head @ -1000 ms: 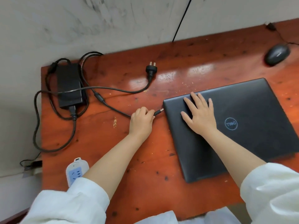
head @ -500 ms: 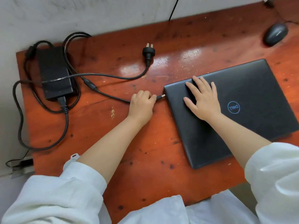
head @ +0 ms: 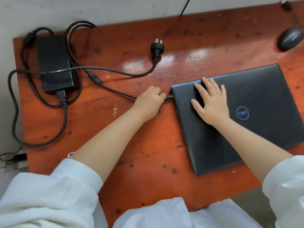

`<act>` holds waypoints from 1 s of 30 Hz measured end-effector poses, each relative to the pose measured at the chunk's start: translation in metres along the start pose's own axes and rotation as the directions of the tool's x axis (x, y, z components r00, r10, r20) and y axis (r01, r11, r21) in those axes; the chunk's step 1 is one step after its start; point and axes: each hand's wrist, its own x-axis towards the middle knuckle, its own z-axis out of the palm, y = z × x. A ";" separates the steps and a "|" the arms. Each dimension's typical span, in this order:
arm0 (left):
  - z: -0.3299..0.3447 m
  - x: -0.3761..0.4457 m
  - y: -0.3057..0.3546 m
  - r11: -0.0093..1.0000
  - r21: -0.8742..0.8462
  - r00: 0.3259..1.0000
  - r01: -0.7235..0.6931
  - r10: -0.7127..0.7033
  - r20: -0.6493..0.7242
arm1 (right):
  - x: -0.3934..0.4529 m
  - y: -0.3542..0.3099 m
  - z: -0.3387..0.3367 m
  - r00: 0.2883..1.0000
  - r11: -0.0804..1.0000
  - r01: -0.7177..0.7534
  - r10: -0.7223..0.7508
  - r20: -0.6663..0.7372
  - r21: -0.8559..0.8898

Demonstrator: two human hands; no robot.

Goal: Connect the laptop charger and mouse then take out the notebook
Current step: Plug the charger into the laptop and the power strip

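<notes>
A closed black laptop (head: 256, 99) lies on the red wooden desk (head: 148, 153). My right hand (head: 211, 102) rests flat on its lid, fingers spread. My left hand (head: 150, 100) is closed on the charger's thin cable just behind the barrel plug (head: 170, 97), whose tip touches the laptop's left edge. The black charger brick (head: 55, 63) sits at the back left with its cords looped around it. The wall plug (head: 157, 47) lies loose on the desk. A dark mouse (head: 291, 38) rests at the far right. No notebook is in view.
A grey wall runs behind the desk, with a thin black wire (head: 185, 7) hanging down it. A white power strip (head: 71, 154) peeks out under my left forearm at the desk's left side. White sleeves fill the bottom of the view.
My left hand has pushed the barrel plug rightward until it meets the laptop's left edge. My right hand has stayed on the lid.
</notes>
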 end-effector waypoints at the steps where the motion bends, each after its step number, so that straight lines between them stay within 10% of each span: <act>1: -0.002 0.001 0.000 1.000 -0.001 1.000 -0.004 0.004 0.012 | 0.000 0.000 0.000 1.000 1.000 0.000 0.000 0.000 0.003; 30: -0.017 0.009 0.030 0.978 0.141 0.978 0.155 -0.172 0.116 | 0.004 0.008 0.001 0.991 0.990 0.131 -0.131 -0.001 -0.055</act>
